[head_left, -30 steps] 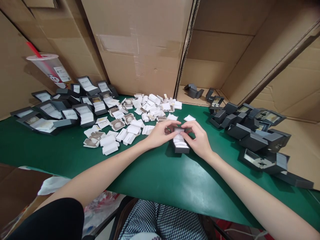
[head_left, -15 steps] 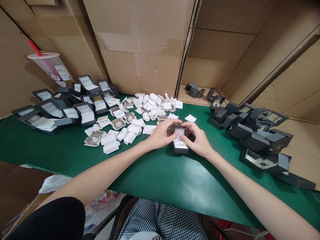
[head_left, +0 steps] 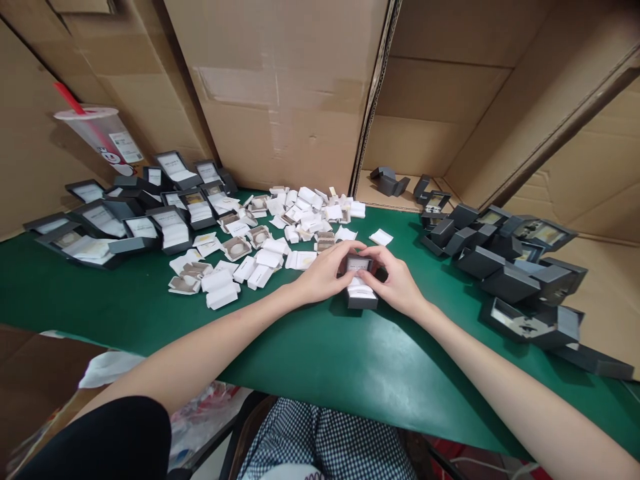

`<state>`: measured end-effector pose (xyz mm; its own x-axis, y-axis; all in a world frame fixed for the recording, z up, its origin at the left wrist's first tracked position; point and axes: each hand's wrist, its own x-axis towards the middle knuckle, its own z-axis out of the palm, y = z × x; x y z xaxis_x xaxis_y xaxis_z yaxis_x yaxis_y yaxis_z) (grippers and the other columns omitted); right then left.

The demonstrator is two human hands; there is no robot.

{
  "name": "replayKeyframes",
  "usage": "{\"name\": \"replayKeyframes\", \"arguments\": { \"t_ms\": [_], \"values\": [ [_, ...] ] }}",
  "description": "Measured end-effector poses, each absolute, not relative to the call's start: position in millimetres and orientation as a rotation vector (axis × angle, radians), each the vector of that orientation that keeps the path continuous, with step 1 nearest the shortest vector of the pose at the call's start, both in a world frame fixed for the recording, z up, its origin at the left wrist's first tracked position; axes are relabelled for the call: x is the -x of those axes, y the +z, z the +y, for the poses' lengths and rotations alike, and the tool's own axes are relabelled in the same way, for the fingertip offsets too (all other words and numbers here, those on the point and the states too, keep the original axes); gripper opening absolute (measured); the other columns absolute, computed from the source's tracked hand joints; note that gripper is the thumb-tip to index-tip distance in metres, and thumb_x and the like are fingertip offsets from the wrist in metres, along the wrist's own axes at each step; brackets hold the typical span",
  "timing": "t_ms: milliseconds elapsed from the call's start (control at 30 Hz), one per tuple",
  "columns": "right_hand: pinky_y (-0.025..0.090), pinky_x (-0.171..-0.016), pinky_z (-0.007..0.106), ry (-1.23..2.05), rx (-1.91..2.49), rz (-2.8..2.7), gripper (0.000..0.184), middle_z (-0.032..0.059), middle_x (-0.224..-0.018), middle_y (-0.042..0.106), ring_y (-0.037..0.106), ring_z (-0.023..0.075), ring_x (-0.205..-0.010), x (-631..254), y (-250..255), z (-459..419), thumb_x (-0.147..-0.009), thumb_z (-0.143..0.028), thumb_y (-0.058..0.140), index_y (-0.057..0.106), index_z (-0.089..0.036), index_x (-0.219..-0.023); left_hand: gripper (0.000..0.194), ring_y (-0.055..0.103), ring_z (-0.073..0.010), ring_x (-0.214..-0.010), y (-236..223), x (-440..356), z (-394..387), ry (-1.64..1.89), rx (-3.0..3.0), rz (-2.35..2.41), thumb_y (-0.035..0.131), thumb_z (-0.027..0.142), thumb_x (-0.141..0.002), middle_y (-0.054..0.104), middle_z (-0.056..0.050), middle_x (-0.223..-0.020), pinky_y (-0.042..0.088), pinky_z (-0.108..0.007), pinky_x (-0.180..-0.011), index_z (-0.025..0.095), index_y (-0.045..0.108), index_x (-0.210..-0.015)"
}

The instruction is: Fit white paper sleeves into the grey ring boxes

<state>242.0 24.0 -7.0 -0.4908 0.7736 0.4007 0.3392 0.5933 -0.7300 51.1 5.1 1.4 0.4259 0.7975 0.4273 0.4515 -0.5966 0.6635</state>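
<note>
Black box (head_left: 363,303) is grasped at its raised lid (head_left: 358,264) between left hand (head_left: 325,275) and right hand (head_left: 399,283), about equally near, fingers curled behind, thumbs in front; base is extended from the fingers toward the wearer, long axis pointing that way. Box is set on green tabletop (head_left: 310,353), flanked by white cartons (head_left: 270,253) left, dark boxes (head_left: 505,280) right, and backed by cardboard panels (head_left: 280,93).

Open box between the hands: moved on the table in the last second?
No, no clear shift: the open box sits at practically the same spot on the green table, judged against the lone white piece beyond it.
</note>
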Motion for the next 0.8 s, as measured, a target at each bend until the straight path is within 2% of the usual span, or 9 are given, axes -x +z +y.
{"name": "replayKeyframes", "arguments": {
  "t_ms": [200, 367, 533, 667, 800],
  "values": [
    [0.049, -0.065, 0.029, 0.69, 0.865, -2.081, 0.02, 0.003, -0.093, 0.065, 0.058, 0.0158, -0.07, -241.8, -7.7, 22.3, -0.087, -0.029, 0.058, 0.052, -0.023, -0.105, 0.037, 0.06, -0.0177, -0.096, 2.0, -52.9, 1.4, 1.046, -2.278, 1.082, 0.051, 0.014, -0.086, 0.06, -0.008, -0.117, 0.051, -0.029, -0.079, 0.02, 0.046, -0.123],
    [0.052, -0.069, 0.031, 0.609, 0.802, -2.046, 0.021, 0.0051, -0.1, 0.064, 0.062, 0.0174, -0.077, -243.3, -10.9, 19.9, -0.087, -0.027, 0.058, 0.053, -0.024, -0.107, 0.039, 0.06, -0.0171, -0.086, 4.5, -51.5, -1.1, 1.022, -2.309, 1.2, 0.055, 0.019, -0.085, 0.061, -0.008, -0.111, 0.051, -0.031, -0.078, 0.019, 0.048, -0.124],
    [0.052, -0.072, 0.032, 0.839, 0.737, -1.842, 0.03, 0.006, -0.098, 0.064, 0.064, 0.0189, -0.085, -245.5, -11.3, 21.5, -0.087, -0.035, 0.06, 0.05, -0.024, -0.113, 0.033, 0.059, -0.0184, -0.087, 9.0, -49.4, -1.1, 1.037, -2.434, 1.163, 0.052, 0.018, -0.088, 0.064, -0.006, -0.097, 0.049, -0.032, -0.079, 0.019, 0.053, -0.121],
    [0.051, -0.065, 0.031, 1.064, 0.679, -1.605, 0.03, 0.0058, -0.093, 0.066, 0.062, 0.0169, -0.075, -245.5, -10.5, 27.9, -0.091, -0.046, 0.053, 0.049, -0.024, -0.11, 0.023, 0.06, -0.0188, -0.088, 11.1, -47.4, -1.0, 1.111, -2.489, 1.129, 0.05, 0.015, -0.088, 0.065, -0.005, -0.093, 0.049, -0.033, -0.079, 0.019, 0.059, -0.108],
    [0.049, -0.06, 0.03, 1.141, 0.788, -1.452, 0.031, 0.0059, -0.088, 0.067, 0.061, 0.0163, -0.069, -245.3, -13.7, 34.6, -0.09, -0.051, 0.052, 0.053, -0.023, -0.104, 0.024, 0.061, -0.0197, -0.09, 17.5, -47.9, -3.8, 1.199, -2.468, 1.147, 0.048, 0.011, -0.083, 0.067, -0.006, -0.097, 0.05, -0.034, -0.08, 0.019, 0.06, -0.102]
  ]
}}
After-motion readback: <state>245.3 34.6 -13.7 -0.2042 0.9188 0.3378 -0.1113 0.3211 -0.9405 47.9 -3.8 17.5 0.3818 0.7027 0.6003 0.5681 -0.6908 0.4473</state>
